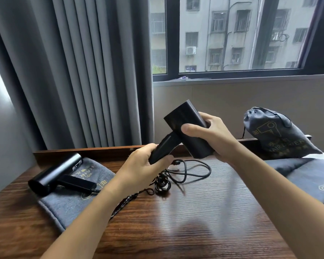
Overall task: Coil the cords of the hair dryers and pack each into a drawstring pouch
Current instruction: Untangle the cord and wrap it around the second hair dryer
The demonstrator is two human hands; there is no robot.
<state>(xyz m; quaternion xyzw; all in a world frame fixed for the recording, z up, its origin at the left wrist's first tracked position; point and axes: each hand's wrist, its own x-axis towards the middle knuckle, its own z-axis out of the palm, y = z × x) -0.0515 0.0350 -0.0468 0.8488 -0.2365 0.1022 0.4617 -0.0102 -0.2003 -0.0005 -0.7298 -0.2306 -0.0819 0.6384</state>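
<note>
gripping the hair dryer (pixel 187 128): left hand (pixel 138 167) clamps its handle, right hand (pixel 211 133) its barrel.

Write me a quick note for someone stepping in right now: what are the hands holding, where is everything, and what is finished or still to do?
Left hand: grips the handle of the held hair dryer.
Right hand: grips that dryer's barrel, above the wooden table.
Its cord lies loose and uncoiled on the table.
Second hair dryer rests on a flat grey pouch at the left, not packed.
A filled drawstring pouch sits at the right, apparently done; another flat pouch lies below it.
Left: coil both cords, then bag both dryers.
</note>
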